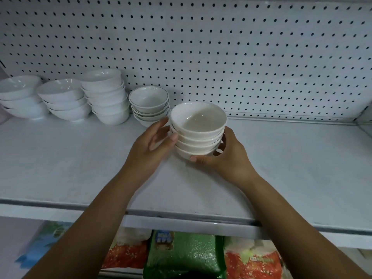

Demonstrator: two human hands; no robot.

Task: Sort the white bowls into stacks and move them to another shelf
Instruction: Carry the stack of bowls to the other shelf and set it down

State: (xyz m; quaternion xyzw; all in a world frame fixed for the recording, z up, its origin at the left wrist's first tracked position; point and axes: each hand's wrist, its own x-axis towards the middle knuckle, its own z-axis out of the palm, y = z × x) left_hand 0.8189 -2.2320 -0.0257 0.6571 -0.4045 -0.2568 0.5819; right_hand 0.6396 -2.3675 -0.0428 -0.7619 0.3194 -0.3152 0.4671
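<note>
A stack of several small white bowls [198, 127] stands on the white shelf [80, 158], right of centre. My left hand [155, 141] holds its left side, thumb against the wall of the bowls. My right hand [223, 156] cups the right side and base, thumb under the lowest bowl. Just behind to the left stands a stack of gold-rimmed small bowls [150, 103]. Further left along the back are three stacks of larger white bowls: a tall one [105, 97], a middle one [64, 99] and the far-left one [21, 97].
A white pegboard [221, 47] forms the back wall. The shelf's front lip [181, 222] runs across below my forearms. Below it lie bagged goods, a green one [185, 256] between red-printed ones [253, 260].
</note>
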